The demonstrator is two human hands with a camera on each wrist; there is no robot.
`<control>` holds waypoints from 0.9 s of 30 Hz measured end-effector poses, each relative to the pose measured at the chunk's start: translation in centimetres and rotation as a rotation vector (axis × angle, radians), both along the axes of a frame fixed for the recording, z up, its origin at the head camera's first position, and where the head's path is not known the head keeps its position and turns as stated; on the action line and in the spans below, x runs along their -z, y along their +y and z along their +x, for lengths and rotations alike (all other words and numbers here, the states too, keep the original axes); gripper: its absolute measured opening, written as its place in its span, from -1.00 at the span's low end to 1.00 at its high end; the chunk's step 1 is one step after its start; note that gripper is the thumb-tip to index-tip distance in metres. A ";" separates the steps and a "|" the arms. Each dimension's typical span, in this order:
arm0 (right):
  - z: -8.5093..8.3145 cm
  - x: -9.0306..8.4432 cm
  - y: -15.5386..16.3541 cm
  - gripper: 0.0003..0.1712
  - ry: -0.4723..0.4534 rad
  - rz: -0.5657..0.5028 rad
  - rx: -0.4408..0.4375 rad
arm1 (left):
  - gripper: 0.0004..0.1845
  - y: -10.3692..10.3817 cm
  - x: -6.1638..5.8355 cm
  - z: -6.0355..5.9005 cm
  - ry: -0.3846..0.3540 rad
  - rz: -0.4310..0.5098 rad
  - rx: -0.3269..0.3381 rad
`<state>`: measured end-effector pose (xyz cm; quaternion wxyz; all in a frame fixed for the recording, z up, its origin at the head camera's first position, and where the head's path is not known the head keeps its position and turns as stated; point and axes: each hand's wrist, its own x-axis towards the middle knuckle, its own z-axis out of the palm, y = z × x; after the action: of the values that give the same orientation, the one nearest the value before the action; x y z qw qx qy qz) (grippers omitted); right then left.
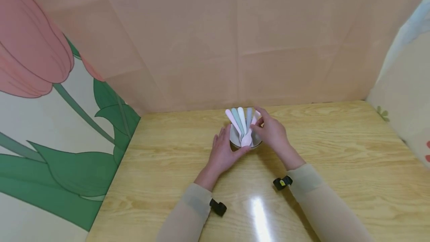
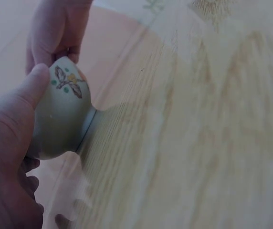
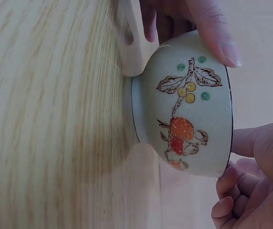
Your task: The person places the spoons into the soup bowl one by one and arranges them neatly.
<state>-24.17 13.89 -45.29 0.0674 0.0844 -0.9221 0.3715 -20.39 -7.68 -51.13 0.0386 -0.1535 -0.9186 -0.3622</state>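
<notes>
A white ceramic bowl [image 3: 198,129] painted with leaves, berries and orange-red birds stands upright on the wooden table. Several spoons fan out of it in the head view: a pink spoon [image 1: 231,117], a green spoon [image 1: 236,115], a white spoon [image 1: 241,115], a grey spoon [image 1: 249,115] and a pale pink spoon [image 1: 246,139] in front. My left hand [image 1: 224,151] grips the bowl from the left, thumb at the near rim. Above the right rim, my right hand [image 1: 273,132] pinches the pale pink spoon's handle between thumb and fingers. The spoons are hidden in both wrist views.
The wood-grain table [image 1: 336,152] ends at a pinkish-beige draped backdrop [image 1: 235,47] just behind the bowl. A tulip-printed panel [image 1: 67,141] borders the left side, and a pale panel [image 1: 410,85] the right. Both wrists wear small black cameras.
</notes>
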 end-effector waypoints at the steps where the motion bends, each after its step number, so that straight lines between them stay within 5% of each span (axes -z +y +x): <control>1: 0.0 0.0 0.0 -0.12 0.001 0.000 0.002 | 0.19 0.0 0.0 0.0 0.000 0.003 0.001; 18: -0.3 -0.3 0.8 -0.17 -0.007 -0.001 0.011 | 0.24 0.6 -0.8 0.0 -0.050 0.027 0.013; 27: 0.9 -0.3 1.1 -0.28 0.089 0.084 0.005 | 0.26 -1.0 -1.7 0.3 -0.001 -0.055 -0.010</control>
<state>-23.24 14.97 -44.99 0.1058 0.1012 -0.9332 0.3283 -20.07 -8.64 -49.46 0.0357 -0.1498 -0.9289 -0.3369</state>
